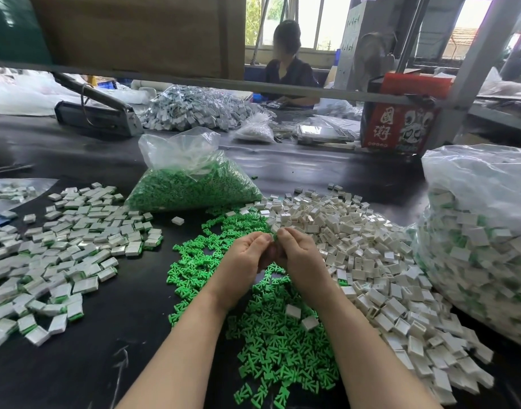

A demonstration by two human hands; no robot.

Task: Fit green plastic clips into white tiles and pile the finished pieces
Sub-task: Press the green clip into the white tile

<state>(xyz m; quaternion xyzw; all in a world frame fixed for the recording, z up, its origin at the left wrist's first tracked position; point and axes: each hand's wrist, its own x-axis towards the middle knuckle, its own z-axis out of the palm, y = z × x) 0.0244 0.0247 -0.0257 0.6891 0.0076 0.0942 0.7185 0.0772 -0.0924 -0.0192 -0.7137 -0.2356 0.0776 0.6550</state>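
Head view: left hand (247,255) and right hand (297,255) meet fingertip to fingertip, curled round a mostly hidden small piece (274,230) above the green clips (271,343).

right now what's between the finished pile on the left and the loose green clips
Head view: bare black table separates the finished pile from the green clips.

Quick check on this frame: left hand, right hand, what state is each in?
Left hand: fingers curled, pinching a small piece between both hands.
Right hand: fingers curled on that same piece; whether clip or tile is inside cannot be told.
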